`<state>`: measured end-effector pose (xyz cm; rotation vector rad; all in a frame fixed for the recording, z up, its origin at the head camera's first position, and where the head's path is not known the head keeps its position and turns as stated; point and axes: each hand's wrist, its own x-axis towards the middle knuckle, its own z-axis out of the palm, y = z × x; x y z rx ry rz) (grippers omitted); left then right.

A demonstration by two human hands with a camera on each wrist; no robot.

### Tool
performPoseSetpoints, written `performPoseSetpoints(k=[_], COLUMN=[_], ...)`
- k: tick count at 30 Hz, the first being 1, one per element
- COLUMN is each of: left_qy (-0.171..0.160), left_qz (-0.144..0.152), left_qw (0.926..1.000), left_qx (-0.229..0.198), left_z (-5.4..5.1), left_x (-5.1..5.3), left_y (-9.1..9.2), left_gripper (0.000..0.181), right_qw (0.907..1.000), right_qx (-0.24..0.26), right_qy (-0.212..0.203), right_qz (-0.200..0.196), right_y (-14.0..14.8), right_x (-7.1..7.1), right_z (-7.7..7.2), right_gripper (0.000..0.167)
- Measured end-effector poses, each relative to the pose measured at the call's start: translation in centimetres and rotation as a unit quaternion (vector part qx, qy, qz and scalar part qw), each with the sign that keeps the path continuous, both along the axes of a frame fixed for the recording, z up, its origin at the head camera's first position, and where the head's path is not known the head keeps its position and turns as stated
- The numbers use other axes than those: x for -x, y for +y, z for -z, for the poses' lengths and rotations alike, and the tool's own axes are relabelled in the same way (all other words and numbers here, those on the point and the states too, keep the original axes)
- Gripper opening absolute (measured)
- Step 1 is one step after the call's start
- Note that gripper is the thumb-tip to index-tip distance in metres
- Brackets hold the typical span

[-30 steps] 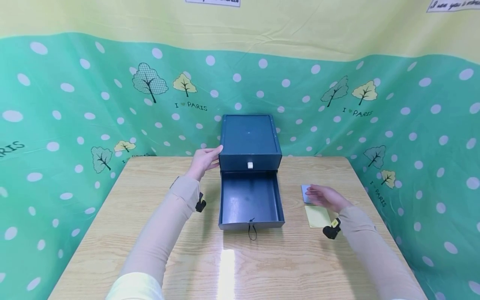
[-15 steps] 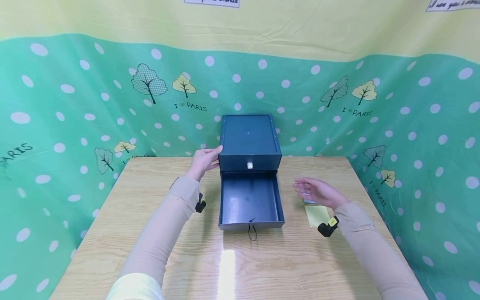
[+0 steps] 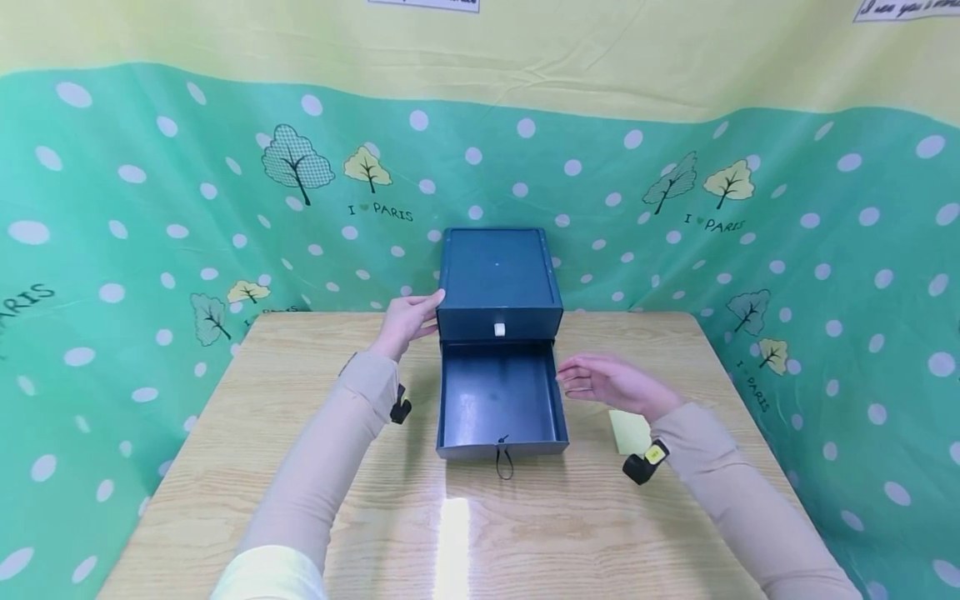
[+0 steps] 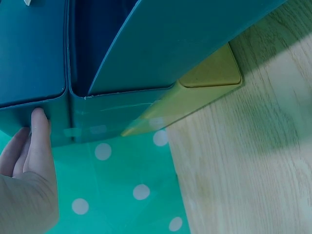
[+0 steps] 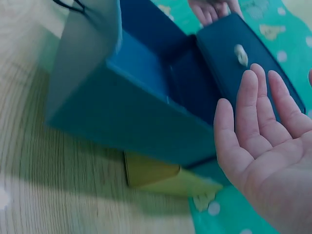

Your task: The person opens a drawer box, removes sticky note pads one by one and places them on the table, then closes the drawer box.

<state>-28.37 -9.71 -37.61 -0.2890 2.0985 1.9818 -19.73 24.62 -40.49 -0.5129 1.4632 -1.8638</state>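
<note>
A dark blue drawer cabinet (image 3: pixel 498 271) stands at the back middle of the table, a small white knob (image 3: pixel 499 330) on its upper front. Below, the lower drawer (image 3: pixel 495 451) is pulled out, nothing visible inside, with a black cord loop (image 3: pixel 504 463) at its front. My left hand (image 3: pixel 405 325) rests against the cabinet's left side, fingers fairly straight in the left wrist view. Beside the drawer's right wall is my right hand (image 3: pixel 611 383), its fingers extended. The right wrist view shows that palm bare. A yellow paper square (image 3: pixel 632 432) lies below my right hand.
Under the blue units, a yellow bottom section (image 4: pixel 214 68) shows in both wrist views. The wooden table (image 3: pixel 360 517) is bounded by a green dotted curtain (image 3: pixel 360 267) at the back and sides. Black wrist devices (image 3: pixel 641 465) hang at both wrists.
My right hand has moved left from over the paper squares to the drawer's right wall. The blue square, seen earlier, is now hidden. My left hand and the drawer stay put.
</note>
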Motion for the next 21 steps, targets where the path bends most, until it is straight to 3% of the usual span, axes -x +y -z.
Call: performPoseSetpoints(k=[4, 10, 21], left_qy=[-0.001, -0.002, 0.003], left_qz=[0.002, 0.002, 0.002], left_qw=[1.0, 1.0, 0.9999], left_qx=[-0.007, -0.007, -0.01], left_z=[0.0, 0.1, 0.2], left_x=[0.0, 0.0, 0.0], left_y=[-0.1, -0.1, -0.1], left_gripper=[0.057, 0.057, 0.058], right_qw=[0.9996, 0.9982, 0.9872], right_qx=[-0.007, -0.055, -0.143], right_qy=[0.011, 0.008, 0.02], right_qz=[-0.023, -0.024, -0.067], right_y=[-1.2, -2.8, -5.4], right_x=[-0.5, -1.3, -3.4], right_z=[-0.4, -0.7, -0.9], right_gripper=[0.029, 0.027, 0.011])
